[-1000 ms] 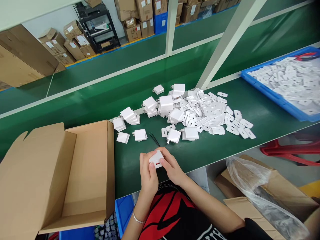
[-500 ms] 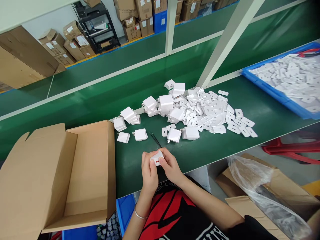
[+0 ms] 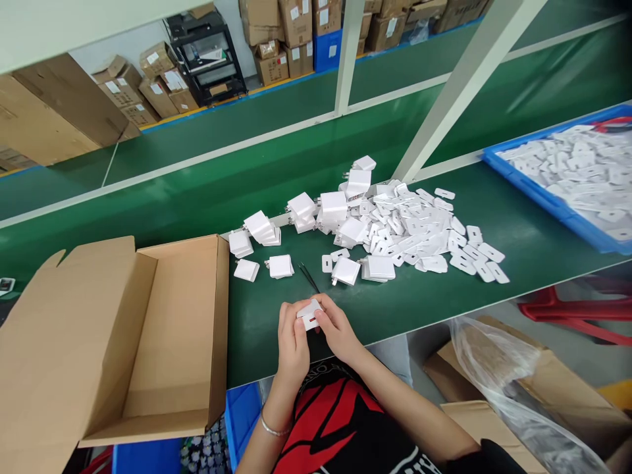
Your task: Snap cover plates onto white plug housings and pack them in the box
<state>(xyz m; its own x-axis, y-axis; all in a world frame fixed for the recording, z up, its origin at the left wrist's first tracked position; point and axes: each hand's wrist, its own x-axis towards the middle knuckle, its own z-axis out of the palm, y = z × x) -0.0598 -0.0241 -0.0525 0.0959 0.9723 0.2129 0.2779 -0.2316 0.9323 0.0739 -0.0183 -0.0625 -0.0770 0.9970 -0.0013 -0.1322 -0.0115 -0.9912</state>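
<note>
Both hands grip one white charger (image 3: 309,315) near the front edge of the green table (image 3: 266,336). My left hand (image 3: 292,339) has its fingers and thumb closed on the charger's left side, and my right hand (image 3: 338,329) closes on its right side. A small red slot shows on the face turned up. Dark tweezers (image 3: 309,276) lie just beyond the hands. White chargers (image 3: 345,270) stand in groups behind them, beside a pile of flat white covers (image 3: 415,227) with slots.
An open cardboard box (image 3: 170,329) takes up the left side. At the far right is a blue tray (image 3: 557,207) of white covers. A pale post (image 3: 459,92) rises behind the pile. Below the table at the right lie a red stool (image 3: 573,313) and a carton with plastic wrap (image 3: 498,355).
The view has shifted slightly. The charger in my hands is tilted a little differently, with more of its upper part showing; both hands keep hold of it.
</note>
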